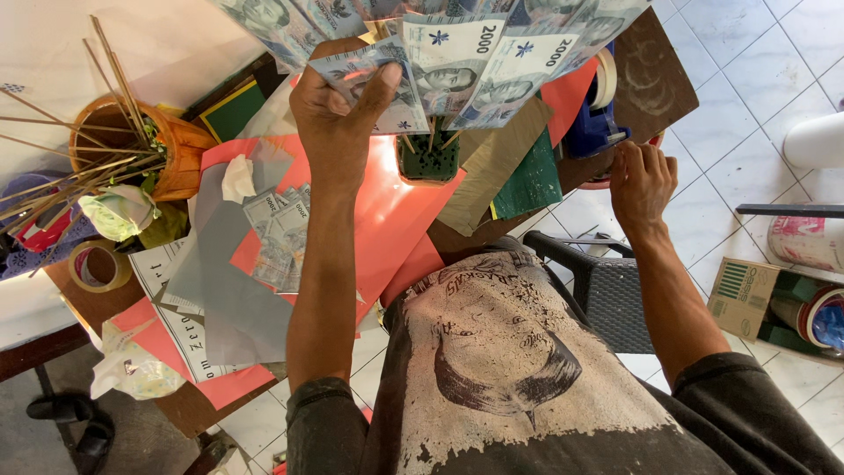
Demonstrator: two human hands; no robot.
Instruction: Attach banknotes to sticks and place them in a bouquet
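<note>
My left hand [338, 110] is raised over the table and pinches a grey-blue banknote [365, 75] at the edge of a fan of several banknotes [475, 62] that stand on thin sticks. The sticks go down into a dark green foam block [427, 160] on a red sheet [387, 211]. My right hand [640, 180] is at the table's right edge, its fingers curled close together beside a blue tape dispenser [591, 127]. Whether it holds anything is hidden.
An orange pot [180, 145] with thin wooden sticks stands at the left. Loose banknotes [281, 229] lie on grey paper [233, 299]. A tape roll [97, 266], brown cardboard pieces [488, 167], a dark wicker chair [607, 295] and a cardboard box [743, 297] are around.
</note>
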